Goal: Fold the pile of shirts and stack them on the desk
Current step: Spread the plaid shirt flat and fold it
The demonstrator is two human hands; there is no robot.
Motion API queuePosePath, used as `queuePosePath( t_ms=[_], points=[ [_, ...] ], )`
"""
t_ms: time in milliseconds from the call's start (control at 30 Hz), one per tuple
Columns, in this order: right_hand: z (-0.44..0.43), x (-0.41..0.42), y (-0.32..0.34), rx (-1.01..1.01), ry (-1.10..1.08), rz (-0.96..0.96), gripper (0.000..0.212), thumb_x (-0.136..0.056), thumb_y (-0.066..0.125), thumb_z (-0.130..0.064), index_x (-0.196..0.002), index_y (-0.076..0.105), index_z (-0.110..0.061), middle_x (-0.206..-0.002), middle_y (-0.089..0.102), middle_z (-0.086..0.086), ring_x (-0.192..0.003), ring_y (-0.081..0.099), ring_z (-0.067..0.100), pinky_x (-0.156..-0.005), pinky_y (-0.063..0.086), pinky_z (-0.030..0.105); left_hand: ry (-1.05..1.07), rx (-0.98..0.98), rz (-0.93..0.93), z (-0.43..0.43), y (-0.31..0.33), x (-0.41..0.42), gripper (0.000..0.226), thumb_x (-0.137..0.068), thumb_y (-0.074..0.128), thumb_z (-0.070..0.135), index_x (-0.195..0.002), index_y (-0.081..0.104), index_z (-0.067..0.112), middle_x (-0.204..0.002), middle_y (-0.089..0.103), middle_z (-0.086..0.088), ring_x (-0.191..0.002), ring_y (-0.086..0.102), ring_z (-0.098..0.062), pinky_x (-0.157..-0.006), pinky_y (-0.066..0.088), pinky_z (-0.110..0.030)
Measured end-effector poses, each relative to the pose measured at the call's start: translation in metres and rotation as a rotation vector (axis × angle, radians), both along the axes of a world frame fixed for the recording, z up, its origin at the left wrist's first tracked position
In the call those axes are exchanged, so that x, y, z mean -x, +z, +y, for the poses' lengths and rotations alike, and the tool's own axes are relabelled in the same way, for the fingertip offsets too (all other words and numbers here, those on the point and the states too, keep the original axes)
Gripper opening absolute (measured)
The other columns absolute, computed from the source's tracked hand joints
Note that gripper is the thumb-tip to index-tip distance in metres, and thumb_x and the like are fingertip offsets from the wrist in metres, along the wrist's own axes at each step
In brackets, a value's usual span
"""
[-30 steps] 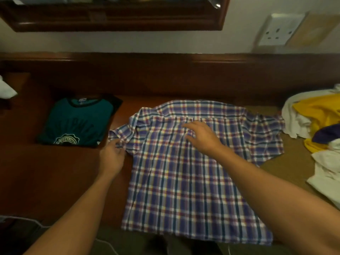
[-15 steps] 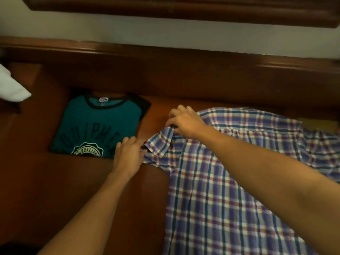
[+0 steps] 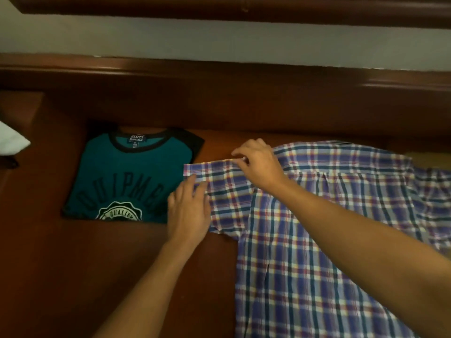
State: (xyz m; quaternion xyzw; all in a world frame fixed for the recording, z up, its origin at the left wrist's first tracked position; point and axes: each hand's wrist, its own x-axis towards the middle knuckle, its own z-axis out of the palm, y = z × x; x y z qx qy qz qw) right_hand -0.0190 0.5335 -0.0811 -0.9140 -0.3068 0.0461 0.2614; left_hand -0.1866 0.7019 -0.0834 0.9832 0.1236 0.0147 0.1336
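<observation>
A blue, red and white plaid shirt (image 3: 317,240) lies spread flat on the dark wooden desk (image 3: 61,276), its left short sleeve stretched out toward the left. My left hand (image 3: 189,211) lies on the lower part of that sleeve with fingers fairly straight, pressing it down. My right hand (image 3: 256,163) pinches the sleeve's upper edge near the shoulder. A folded teal T-shirt (image 3: 127,176) with a black collar and a white print lies just left of the sleeve, which touches or slightly overlaps its right edge.
The desk's raised wooden back rail (image 3: 219,76) runs along the wall behind the shirts. A white object (image 3: 11,142) pokes in at the left edge. Bare desk surface lies in front of the teal shirt.
The crumpled left sleeve has been pulled out and flattened toward the teal shirt. My right hand moved from the shirt's middle to the sleeve's upper edge. The view shifted left and closer.
</observation>
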Motion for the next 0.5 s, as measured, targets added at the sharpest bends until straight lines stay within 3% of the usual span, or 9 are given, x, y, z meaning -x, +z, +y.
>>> queuePosePath(
  t_ms=[100, 233, 333, 433, 500],
  points=[
    [-0.044, 0.018, -0.008, -0.029, -0.084, -0.155, 0.019, -0.101, 0.059, -0.019, -0.115, 0.072, -0.017, -0.111, 0.066, 0.000, -0.106, 0.055, 0.022, -0.089, 0.046, 0.044, -0.239, 0.008, 0.174, -0.016, -0.017, -0.014, 0.056, -0.108, 0.030, 0.045, -0.160, 0.022, 0.026, -0.170, 0.008, -0.004, -0.156, 0.002, -0.025, -0.125, 0.011, -0.052],
    [-0.116, 0.033, -0.011, 0.036, -0.268, -0.176, 0.031, -0.102, 0.054, -0.016, -0.132, 0.064, -0.015, -0.135, 0.061, 0.004, -0.127, 0.052, 0.025, -0.104, 0.042, 0.046, -0.285, -0.007, 0.334, -0.015, -0.037, -0.021, 0.063, -0.105, 0.013, 0.060, -0.159, -0.012, 0.038, -0.165, -0.026, 0.009, -0.151, -0.029, -0.016, -0.124, -0.005, -0.056],
    [-0.161, 0.033, -0.009, 0.225, -0.327, -0.008, 0.045, -0.106, 0.041, -0.032, -0.148, 0.050, -0.017, -0.154, 0.046, 0.005, -0.144, 0.038, 0.026, -0.115, 0.030, 0.049, -0.215, -0.031, 0.367, -0.017, -0.036, -0.022, 0.063, -0.104, 0.012, 0.061, -0.158, -0.014, 0.042, -0.165, -0.027, 0.010, -0.150, -0.031, -0.015, -0.122, -0.008, -0.059],
    [-0.189, 0.027, -0.007, 0.444, -0.200, 0.249, 0.056, -0.109, 0.034, -0.043, -0.160, 0.023, -0.023, -0.169, 0.014, -0.002, -0.156, 0.008, 0.018, -0.124, 0.012, 0.045, -0.122, -0.018, 0.362, -0.033, -0.028, -0.029, 0.061, -0.106, 0.017, 0.058, -0.161, -0.001, 0.039, -0.168, -0.019, 0.005, -0.153, -0.022, -0.021, -0.122, -0.006, -0.061],
    [-0.199, 0.026, -0.009, 0.493, -0.141, 0.312, 0.062, -0.109, 0.031, -0.048, -0.163, 0.010, -0.027, -0.170, -0.001, -0.007, -0.156, -0.003, 0.014, -0.125, 0.005, 0.042, -0.127, -0.004, 0.311, -0.051, -0.021, -0.036, 0.061, -0.106, 0.019, 0.054, -0.162, 0.005, 0.034, -0.169, -0.016, 0.004, -0.154, -0.020, -0.024, -0.123, -0.007, -0.060]
  ],
)
